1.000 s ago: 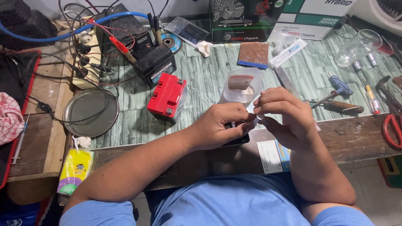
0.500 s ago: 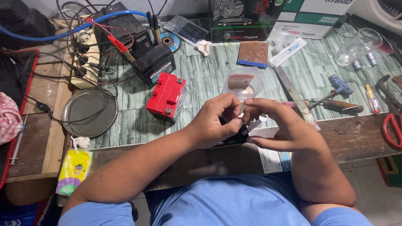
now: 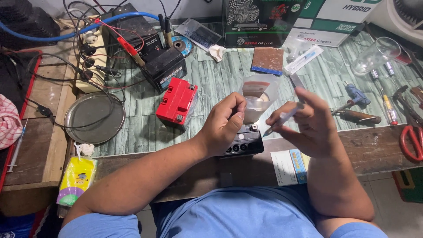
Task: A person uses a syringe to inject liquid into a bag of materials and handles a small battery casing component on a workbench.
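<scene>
At the lower left of the frame a yellow pouch (image 3: 77,180) with a purple patch is seen hanging off the desk (image 3: 220,83) edge, below a round metal plate (image 3: 94,117). Further right a red battery (image 3: 177,101) is laid flat, with a black battery (image 3: 164,68) clipped to red and black leads behind it.

At the centre, a small black battery (image 3: 243,143) is steadied at the near edge by the left hand (image 3: 224,123), whose fingers are curled shut over its top. Just behind it a translucent plastic cup (image 3: 257,97) holding some liquid is stood. A thin white syringe-like tube (image 3: 284,118) is pinched between thumb and fingers of the right hand (image 3: 310,125), the other fingers spread open. Its contents cannot be told. The work is judged to be under way: battery and cup are set ready, the tube is lifted clear of both, and nothing shows the battery closed up or finished.

A white and blue leaflet (image 3: 289,166) is placed under the right forearm. At the upper centre a dark printed box (image 3: 257,22) and a white and green box (image 3: 335,20) are stood, with a clear sachet (image 3: 304,59) before them.
</scene>
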